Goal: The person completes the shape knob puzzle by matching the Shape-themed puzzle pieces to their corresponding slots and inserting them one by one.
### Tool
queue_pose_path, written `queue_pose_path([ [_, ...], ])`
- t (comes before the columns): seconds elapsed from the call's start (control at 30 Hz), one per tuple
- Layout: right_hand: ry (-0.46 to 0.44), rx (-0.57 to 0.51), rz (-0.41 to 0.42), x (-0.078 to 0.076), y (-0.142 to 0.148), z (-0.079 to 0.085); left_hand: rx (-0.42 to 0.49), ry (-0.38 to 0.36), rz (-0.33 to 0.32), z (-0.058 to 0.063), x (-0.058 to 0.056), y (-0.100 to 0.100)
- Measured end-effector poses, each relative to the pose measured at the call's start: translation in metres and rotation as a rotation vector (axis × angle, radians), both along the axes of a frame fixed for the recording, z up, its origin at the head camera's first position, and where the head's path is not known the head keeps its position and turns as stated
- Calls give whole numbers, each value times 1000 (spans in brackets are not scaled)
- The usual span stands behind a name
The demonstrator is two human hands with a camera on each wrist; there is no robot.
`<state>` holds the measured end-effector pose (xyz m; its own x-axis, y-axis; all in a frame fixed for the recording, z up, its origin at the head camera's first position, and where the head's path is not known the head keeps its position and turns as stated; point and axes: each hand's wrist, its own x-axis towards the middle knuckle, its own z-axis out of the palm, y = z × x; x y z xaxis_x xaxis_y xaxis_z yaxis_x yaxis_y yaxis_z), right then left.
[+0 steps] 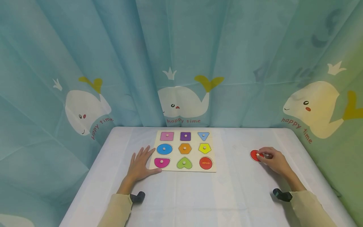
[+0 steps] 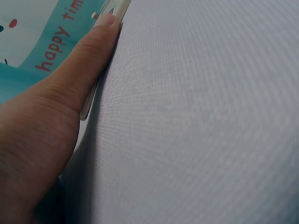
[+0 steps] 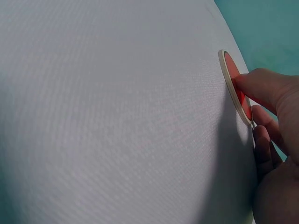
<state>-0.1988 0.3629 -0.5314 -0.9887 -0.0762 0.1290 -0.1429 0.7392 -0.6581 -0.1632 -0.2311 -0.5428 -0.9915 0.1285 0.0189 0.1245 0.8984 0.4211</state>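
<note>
A wooden shape puzzle board [image 1: 195, 154] lies on the table with knobbed pieces in several of its places. Its lower right place shows a bare red circle [image 1: 205, 163] with printed lettering and no knob. My left hand [image 1: 141, 166] rests at the board's left side, fingers spread, thumb [image 2: 88, 56] along the near left corner. Off to the right, my right hand [image 1: 274, 160] pinches the knob of a red circular puzzle piece [image 1: 254, 155] between thumb and fingers. In the right wrist view the piece [image 3: 229, 70] is tilted, close over the white cloth, with a shadow below.
A white cloth covers the table [image 1: 198, 198]. Behind it hangs a blue-green curtain [image 1: 187, 47] printed with whales. Dark wrist cameras [image 1: 138, 197] sit at both sleeves. On the board are a pink rectangle [image 1: 164, 138], a blue oval [image 1: 168, 152] and a green heart [image 1: 180, 165].
</note>
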Motion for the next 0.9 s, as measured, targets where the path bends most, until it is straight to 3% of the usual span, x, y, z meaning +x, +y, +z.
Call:
queue_pose_path([
  [0.5, 22, -1, -31, 0, 0, -3, -2, -29, 3, 1, 0, 1],
  [0.9, 3, 12, -32, -1, 1, -3, 7, -3, 8, 2, 1, 1],
])
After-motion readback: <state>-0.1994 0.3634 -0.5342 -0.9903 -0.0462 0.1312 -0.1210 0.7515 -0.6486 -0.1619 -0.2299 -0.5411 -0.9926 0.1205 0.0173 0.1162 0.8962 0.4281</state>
